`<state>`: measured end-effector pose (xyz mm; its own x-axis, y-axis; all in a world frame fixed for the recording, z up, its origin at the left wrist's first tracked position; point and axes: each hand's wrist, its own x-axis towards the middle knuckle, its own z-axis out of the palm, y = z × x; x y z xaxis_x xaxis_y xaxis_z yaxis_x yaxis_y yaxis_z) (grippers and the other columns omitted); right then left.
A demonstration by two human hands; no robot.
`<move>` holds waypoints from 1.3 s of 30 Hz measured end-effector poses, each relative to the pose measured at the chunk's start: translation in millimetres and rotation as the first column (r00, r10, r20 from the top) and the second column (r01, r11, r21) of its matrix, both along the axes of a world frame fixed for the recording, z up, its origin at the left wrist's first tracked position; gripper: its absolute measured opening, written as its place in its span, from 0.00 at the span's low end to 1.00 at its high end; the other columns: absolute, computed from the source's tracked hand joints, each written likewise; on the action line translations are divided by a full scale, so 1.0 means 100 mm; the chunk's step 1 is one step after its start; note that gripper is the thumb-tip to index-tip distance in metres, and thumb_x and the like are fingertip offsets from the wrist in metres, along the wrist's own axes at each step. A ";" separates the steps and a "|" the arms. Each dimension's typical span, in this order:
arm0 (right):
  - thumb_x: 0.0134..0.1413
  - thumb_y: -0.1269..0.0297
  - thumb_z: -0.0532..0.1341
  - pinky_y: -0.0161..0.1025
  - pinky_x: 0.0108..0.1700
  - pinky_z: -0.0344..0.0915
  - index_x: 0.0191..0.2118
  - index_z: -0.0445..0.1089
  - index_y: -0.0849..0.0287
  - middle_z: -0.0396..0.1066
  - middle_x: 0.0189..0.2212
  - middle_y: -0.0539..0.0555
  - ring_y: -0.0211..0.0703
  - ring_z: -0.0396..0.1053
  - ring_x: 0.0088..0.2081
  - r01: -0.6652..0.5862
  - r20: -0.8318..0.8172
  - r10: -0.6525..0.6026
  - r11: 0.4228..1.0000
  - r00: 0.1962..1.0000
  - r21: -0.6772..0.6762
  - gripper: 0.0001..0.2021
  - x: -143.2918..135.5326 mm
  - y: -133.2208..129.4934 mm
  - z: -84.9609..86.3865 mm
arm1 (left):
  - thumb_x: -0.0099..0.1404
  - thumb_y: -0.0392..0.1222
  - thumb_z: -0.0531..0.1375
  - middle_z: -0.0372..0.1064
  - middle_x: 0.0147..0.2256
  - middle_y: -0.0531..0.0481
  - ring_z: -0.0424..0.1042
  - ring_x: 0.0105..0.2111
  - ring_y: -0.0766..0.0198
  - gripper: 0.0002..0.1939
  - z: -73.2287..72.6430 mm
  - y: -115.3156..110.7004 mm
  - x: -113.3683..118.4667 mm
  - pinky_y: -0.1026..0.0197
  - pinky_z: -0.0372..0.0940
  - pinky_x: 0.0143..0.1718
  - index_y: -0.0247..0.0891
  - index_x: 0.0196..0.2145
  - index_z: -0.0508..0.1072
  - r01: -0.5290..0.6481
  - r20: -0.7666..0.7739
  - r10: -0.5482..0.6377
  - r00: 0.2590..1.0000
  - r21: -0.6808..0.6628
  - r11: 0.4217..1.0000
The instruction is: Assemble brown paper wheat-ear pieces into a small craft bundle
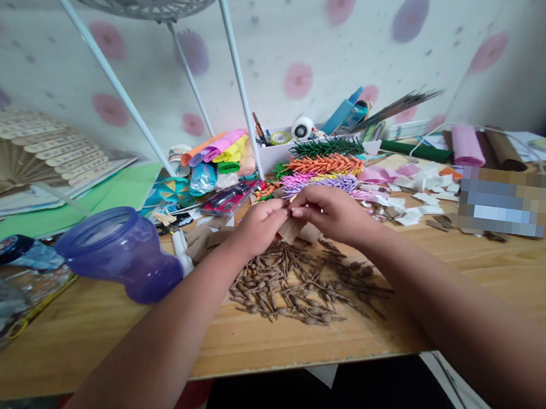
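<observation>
Above the table's middle, my left hand (pixel 261 226) and my right hand (pixel 332 213) meet, fingers closed in a pinch. A small piece of brown crepe paper (pixel 291 231) hangs between them, its upper edge hidden by my fingertips. Right below lies a heap of brown twisted paper pieces (pixel 287 286) with thin stems and swollen, bud-like ends. Just beyond my hands are bristly paper stalks: purple (pixel 318 182), orange (pixel 325 164) and green (pixel 328 147).
A purple translucent jar (pixel 122 252) stands left of my left forearm. Rolled coloured crepe paper (pixel 217 148), a white box (pixel 274 155) and paper scraps (pixel 419 183) line the back. White stand legs (pixel 232 53) rise at the left. The wooden table's front edge (pixel 313 363) is near me.
</observation>
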<state>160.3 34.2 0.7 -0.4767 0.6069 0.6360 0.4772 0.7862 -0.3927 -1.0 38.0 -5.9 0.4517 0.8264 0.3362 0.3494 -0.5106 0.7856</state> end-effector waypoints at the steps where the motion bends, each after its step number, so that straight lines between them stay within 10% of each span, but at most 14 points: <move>1: 0.48 0.68 0.55 0.32 0.32 0.58 0.29 0.66 0.62 0.67 0.26 0.52 0.35 0.63 0.29 -0.027 -0.003 0.027 0.999 1.000 0.023 0.05 0.00 0.01 0.00 | 0.56 0.39 0.48 0.49 0.18 0.58 0.52 0.21 0.71 0.10 0.00 0.00 0.00 0.68 0.48 0.22 0.36 0.19 0.56 -0.001 -0.010 0.001 1.000 0.021 1.000; 32: 0.45 0.67 0.58 0.30 0.28 0.58 0.36 0.65 0.61 0.67 0.29 0.51 0.31 0.61 0.27 -0.075 -0.039 0.070 0.984 0.997 -0.163 0.09 0.04 -0.01 0.02 | 0.59 0.42 0.46 0.56 0.21 0.55 0.57 0.25 0.67 0.12 -0.03 -0.01 -0.07 0.65 0.52 0.27 0.36 0.22 0.61 -0.002 -0.149 0.033 0.988 0.202 0.979; 39: 0.47 0.65 0.57 0.33 0.30 0.58 0.29 0.66 0.62 0.67 0.26 0.52 0.34 0.62 0.27 -0.003 0.001 0.003 0.999 1.000 0.053 0.05 0.05 0.00 0.02 | 0.59 0.46 0.46 0.58 0.22 0.54 0.58 0.25 0.67 0.16 0.02 -0.01 -0.05 0.66 0.54 0.27 0.35 0.24 0.66 0.006 -0.164 0.022 0.986 0.168 0.986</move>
